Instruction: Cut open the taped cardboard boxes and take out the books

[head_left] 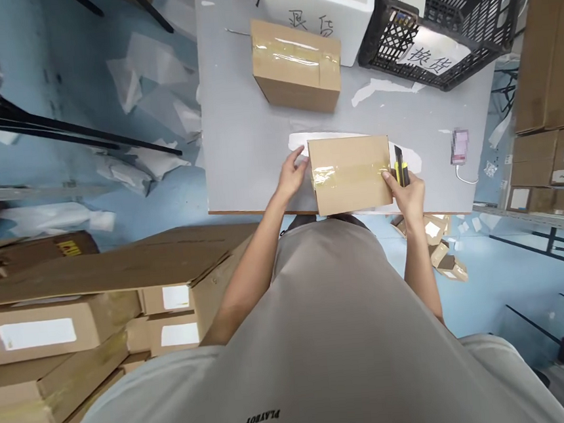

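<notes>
A taped cardboard box [352, 182] lies near the front edge of the grey table, with clear tape across its middle. My left hand [292, 176] is beside the box's left side, its fingers apart and holding nothing; whether a fingertip touches the cardboard I cannot tell. At the right side, my right hand [409, 194] is closed around a black and yellow utility knife [401, 168], which points away from me. The thumb of that hand rests on the box's right edge. Part of the knife is hidden by the fingers.
Farther back stands another taped carton [297, 65], before a white bin [316, 4] with handwriting. A black plastic crate [440, 66] is at the back right. A phone [459, 146] with a cable lies at right. Cardboard boxes [50, 330] are stacked at my left.
</notes>
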### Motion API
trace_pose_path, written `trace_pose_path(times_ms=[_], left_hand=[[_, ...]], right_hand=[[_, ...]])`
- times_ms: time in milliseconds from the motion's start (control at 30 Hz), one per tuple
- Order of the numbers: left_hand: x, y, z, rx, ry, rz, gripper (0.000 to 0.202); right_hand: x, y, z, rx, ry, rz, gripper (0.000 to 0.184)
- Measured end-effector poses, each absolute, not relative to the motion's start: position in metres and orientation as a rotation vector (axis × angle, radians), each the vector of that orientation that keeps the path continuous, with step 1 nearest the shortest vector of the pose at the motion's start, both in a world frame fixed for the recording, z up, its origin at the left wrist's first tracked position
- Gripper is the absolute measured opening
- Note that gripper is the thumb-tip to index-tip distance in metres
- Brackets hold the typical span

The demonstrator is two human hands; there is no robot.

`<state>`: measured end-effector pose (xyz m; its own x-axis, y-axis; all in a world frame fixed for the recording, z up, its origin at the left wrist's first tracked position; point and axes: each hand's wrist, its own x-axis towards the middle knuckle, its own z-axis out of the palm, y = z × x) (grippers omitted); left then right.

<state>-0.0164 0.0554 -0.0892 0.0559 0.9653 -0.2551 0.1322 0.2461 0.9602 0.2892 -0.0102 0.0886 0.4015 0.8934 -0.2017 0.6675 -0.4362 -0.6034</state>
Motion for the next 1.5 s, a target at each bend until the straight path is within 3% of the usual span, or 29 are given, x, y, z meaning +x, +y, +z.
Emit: trace_pose_path(times_ms=[167, 300, 567, 933, 1500], left_hand=[[-0.04, 0.08, -0.01, 1.303, 1.178, 0.942, 0.057], [-0.044, 0.09, 0.021, 1.442, 1.166, 0.833, 0.049], [-0.049, 0.1, 0.018, 1.474, 1.092, 0.782, 0.039], [-0.046, 0.105, 0.009, 1.469, 1.032, 0.803, 0.039], [-0.042, 0.096, 0.003, 1.443, 1.049, 0.831, 0.036]], right_hand=[[0.269, -0.021, 0.114, -2.271, -1.379, 0.507, 0.058], [0.245, -0.037, 0.139, -2.242, -1.396, 0.599, 0.06], [0.151, -0.056, 0.163, -2.137, -1.572, 1.13, 0.064], [0.114, -0.049, 0.151, -2.227, -1.708, 1.077, 0.061], [0.055, -0.026, 0.187, -2.719, -2.124, 0.95, 0.076]])
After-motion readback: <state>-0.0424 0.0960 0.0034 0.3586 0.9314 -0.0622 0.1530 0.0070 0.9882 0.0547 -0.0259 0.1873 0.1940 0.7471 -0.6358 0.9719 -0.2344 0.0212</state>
